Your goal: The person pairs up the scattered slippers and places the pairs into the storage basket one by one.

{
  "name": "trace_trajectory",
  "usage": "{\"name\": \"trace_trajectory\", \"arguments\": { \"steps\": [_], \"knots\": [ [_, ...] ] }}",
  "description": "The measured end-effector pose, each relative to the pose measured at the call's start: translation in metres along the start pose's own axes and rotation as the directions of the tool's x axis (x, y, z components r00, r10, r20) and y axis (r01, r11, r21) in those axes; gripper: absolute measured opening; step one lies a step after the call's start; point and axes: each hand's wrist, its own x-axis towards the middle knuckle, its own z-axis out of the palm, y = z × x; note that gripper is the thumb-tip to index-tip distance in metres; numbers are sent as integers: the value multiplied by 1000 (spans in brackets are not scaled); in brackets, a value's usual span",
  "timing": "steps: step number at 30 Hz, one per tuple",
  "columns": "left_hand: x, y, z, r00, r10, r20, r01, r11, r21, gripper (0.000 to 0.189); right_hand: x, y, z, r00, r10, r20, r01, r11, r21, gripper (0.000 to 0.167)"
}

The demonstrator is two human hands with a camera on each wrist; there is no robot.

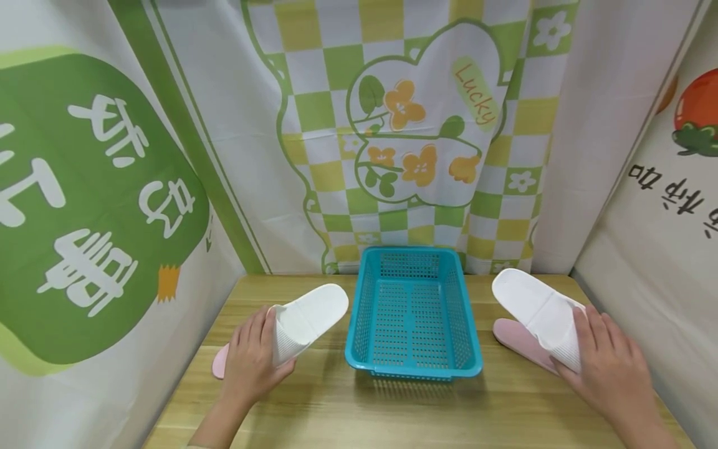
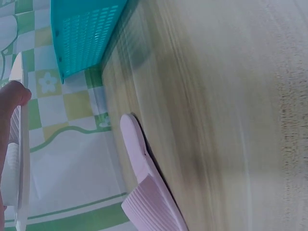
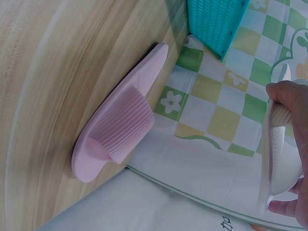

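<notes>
My left hand (image 1: pixel 253 355) grips a white slipper (image 1: pixel 314 312) by its ribbed strap, raised above the table left of the basket. On the other side, my right hand (image 1: pixel 608 362) holds a second white slipper (image 1: pixel 530 299) the same way, thumb beneath and fingers over the strap. Below each hand a pink slipper lies on the table: the left one (image 2: pixel 149 197) is mostly hidden by the hand in the head view, and the right one (image 3: pixel 120 120) shows its ribbed strap. Between the hands stands a blue-green plastic basket (image 1: pixel 477 365) with nothing in it.
The wood-grain table (image 1: pixel 359 424) reaches back to a checkered curtain (image 1: pixel 336 181). Printed cloth hangs along the left (image 1: pixel 185 324) and right sides (image 1: pixel 645 249), close beside the hands.
</notes>
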Motion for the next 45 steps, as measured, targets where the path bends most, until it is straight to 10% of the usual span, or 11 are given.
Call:
{"name": "trace_trajectory", "arguments": {
  "steps": [45],
  "knots": [
    [49,27,12,986,161,42,-157,983,-100,101,33,-15,9,993,-115,1,115,992,55,81]
  ]
}}
